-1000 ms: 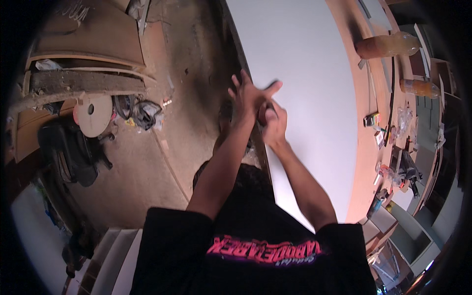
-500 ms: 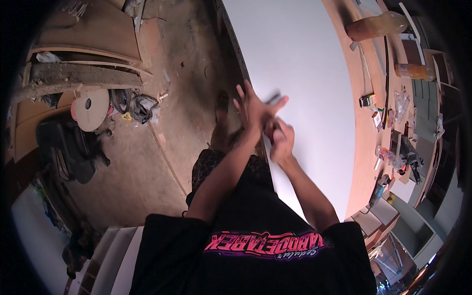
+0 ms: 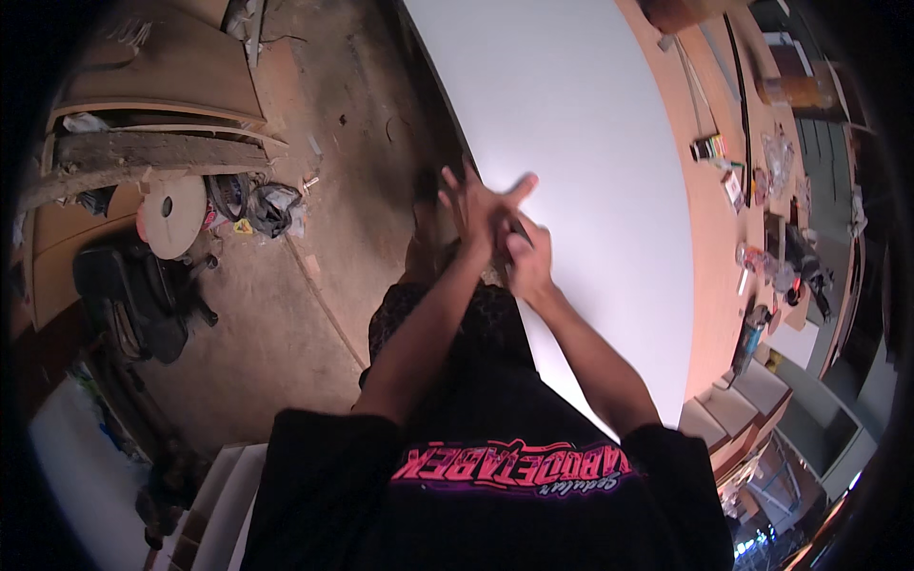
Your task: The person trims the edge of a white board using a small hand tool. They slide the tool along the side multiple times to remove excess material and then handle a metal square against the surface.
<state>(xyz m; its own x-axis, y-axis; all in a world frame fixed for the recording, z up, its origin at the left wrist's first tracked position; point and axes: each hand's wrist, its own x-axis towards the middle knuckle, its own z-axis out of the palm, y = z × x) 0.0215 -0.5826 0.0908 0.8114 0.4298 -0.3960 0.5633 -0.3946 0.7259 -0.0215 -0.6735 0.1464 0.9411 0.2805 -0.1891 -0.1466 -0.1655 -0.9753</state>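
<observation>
My left hand (image 3: 481,214) is held over the near-left edge of a large white board (image 3: 590,190), its fingers and thumb spread apart. Close against its palm side, my right hand (image 3: 528,259) is closed, the fingers curled in. A narrow dark thing (image 3: 519,229) shows at the right hand's fingers; blur hides its kind. The two hands touch or nearly touch; which, I cannot tell.
Along the right runs a wooden strip of bench (image 3: 709,247) with small boxes (image 3: 708,147), plastic wrappings and a blue power tool (image 3: 750,338). An amber bottle (image 3: 798,92) lies farther right. On the floor at left are a black chair (image 3: 129,295) and a round reel (image 3: 174,217).
Both hands have shifted slightly left in the picture and drawn closer together. The whole view has turned a little, and the dark thing is now more hidden between the hands.
</observation>
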